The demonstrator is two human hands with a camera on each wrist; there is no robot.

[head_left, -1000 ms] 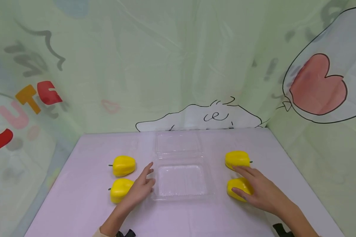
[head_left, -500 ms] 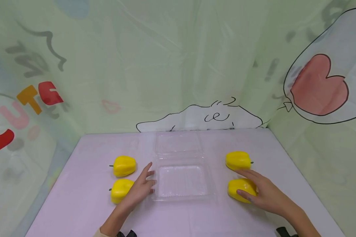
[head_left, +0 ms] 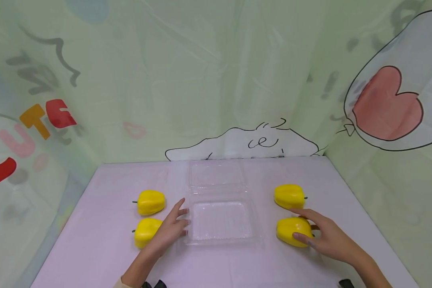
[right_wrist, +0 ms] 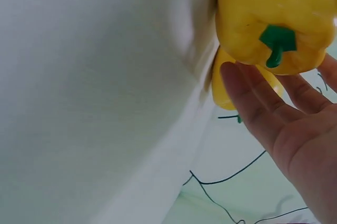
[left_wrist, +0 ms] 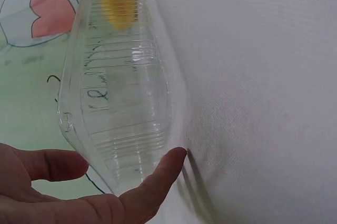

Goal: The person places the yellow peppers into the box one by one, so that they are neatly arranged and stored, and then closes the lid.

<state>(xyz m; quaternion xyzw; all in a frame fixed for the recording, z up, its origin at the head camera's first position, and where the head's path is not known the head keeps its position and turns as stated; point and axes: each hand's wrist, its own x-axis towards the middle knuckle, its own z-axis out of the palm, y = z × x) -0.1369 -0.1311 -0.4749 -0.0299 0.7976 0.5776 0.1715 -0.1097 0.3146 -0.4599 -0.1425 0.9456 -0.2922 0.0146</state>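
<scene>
- Peppers on the left: far left pepper (head_left: pixel 151 202) and near left pepper (head_left: pixel 146 231), lying on their sides in a short column, stems pointing outward, just beside the tray's left wall and apart from each other.
- Left hand (head_left: pixel 170 230) flat between near left pepper and clamshell tray (head_left: pixel 221 238); fingers straight, fingertips (left_wrist: pixel 176 156) touching the tray's left rim, likely steadying the light plastic; grip slack, holding nothing. Palm close against the near left pepper; touching or not, cannot tell.
- Clamshell tray at the middle of the desk (head_left: pixel 104 256), clear, nothing inside, lid (head_left: pixel 216 174) folded back flat toward the backdrop, so the mouth faces up and stays reachable from both sides and from the front.
- Far right pepper (head_left: pixel 289 195) and near right pepper (head_left: pixel 294 231) mirroring the left pair, stems outward, a gap of bare desk between them and the tray's right wall.
- Right hand (head_left: pixel 327 238) cupped over the near right pepper from its outer side; thumb at the near end, fingers arched over the top; from the wrist, fingers (right_wrist: pixel 247 98) spread beside the green stem (right_wrist: pixel 277 41). Grip wide and only closing round the fruit, pepper resting on the desk, not lifted.
- Room: open desk in front of the tray and along the near edge; right desk edge and backdrop wall (head_left: pixel 381 188) close behind the right wrist, leaving the inward path toward the tray as the freer one.
</scene>
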